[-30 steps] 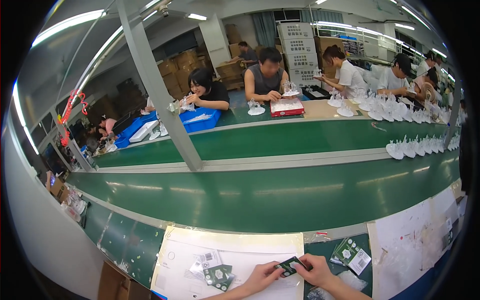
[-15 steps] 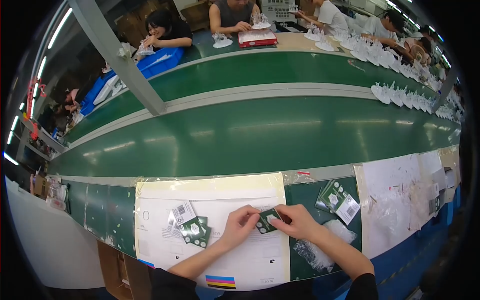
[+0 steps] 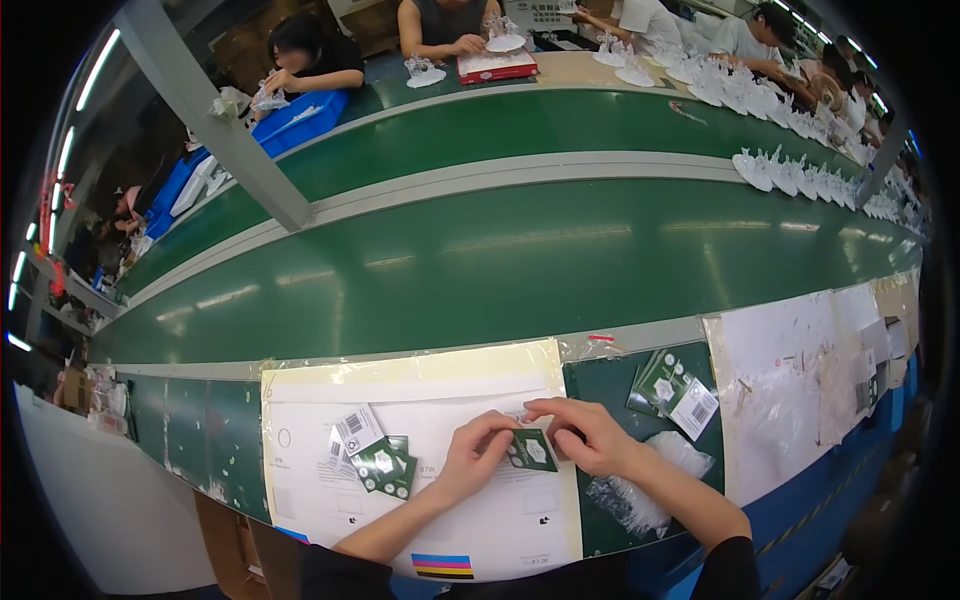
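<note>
A small green card with a white emblem [image 3: 535, 452] is pinched at its left edge between the thumb and fingers of my left hand [image 3: 477, 452]. My right hand [image 3: 592, 438] is just right of the card, thumb and index finger apart, with nothing plainly between them. Below both hands lies a large white printed sheet [image 3: 430, 530]. On it, left of my hands, rests a loose pile of green and white cards [image 3: 385, 468]. Another pile of such cards [image 3: 668, 392] is on the green tabletop to the right. Nearer me is a heap of clear plastic bags [image 3: 640, 490].
Beyond the table runs a wide green conveyor belt [image 3: 450, 260]. A grey post [image 3: 215, 120] rises at the left. Rows of clear-and-white ornaments [image 3: 800, 178] stand far right. Across the belt several people work beside a blue bin [image 3: 300, 122] and a red box [image 3: 497, 67].
My right thumb has come off the card and the right fingers have spread. The card has turned slightly in my left hand. The whole view has shifted a little.
</note>
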A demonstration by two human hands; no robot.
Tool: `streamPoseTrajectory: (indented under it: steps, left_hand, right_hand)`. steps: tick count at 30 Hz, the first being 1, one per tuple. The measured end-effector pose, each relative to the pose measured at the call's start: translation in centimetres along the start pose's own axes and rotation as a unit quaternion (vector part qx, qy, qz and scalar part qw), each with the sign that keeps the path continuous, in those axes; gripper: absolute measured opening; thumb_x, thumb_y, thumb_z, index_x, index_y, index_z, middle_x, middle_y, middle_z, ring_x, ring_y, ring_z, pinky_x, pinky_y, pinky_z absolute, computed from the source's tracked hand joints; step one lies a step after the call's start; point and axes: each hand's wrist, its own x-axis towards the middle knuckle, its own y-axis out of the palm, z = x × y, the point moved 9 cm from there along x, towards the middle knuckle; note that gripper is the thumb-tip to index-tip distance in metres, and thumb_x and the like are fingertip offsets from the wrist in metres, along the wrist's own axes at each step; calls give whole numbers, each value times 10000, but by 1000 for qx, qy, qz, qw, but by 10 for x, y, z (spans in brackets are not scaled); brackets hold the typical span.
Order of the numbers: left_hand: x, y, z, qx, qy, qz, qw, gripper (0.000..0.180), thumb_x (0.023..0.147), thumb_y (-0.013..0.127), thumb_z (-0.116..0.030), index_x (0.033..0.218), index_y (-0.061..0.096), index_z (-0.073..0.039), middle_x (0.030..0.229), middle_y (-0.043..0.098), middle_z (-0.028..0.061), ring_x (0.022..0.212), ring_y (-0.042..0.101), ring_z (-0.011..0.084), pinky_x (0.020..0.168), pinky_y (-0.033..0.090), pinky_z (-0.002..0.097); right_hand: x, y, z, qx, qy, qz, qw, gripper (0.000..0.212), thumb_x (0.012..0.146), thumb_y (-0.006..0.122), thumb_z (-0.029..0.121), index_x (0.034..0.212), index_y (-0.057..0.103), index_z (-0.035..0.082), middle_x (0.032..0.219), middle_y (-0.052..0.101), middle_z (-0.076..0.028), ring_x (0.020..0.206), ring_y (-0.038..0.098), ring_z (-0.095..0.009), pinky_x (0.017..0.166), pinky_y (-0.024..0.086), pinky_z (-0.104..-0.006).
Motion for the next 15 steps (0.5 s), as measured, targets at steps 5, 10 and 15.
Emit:
streamPoseTrajectory:
  steps: [5,10,15]
  left_hand:
    - [1,-4,0,-6,-9,-21,1000,125,936,492,-20,1010,590,3,909,593,28,752,540,59,635,442,188]
    - [1,3,0,8,-15,13,1000,128,935,495,-21,1012,594,4,910,599,29,758,543,64,640,439,194]
    - [0,6,0,61,-7,43,997,136,934,471,-12,1015,579,10,912,608,45,779,555,71,641,450,198]
  right_hand:
    - [0,5,2,-72,-9,28,997,386,749,594,-23,1128,591,50,977,642,-70,627,625,-122,554,503,-236]
    - [0,4,2,-89,-25,21,995,330,736,650,1,1059,614,62,929,641,-49,620,632,-136,543,508,-242]
    - [-4,0,4,-124,-64,-9,990,206,749,686,38,948,642,73,811,646,-35,592,630,-142,516,496,-242]
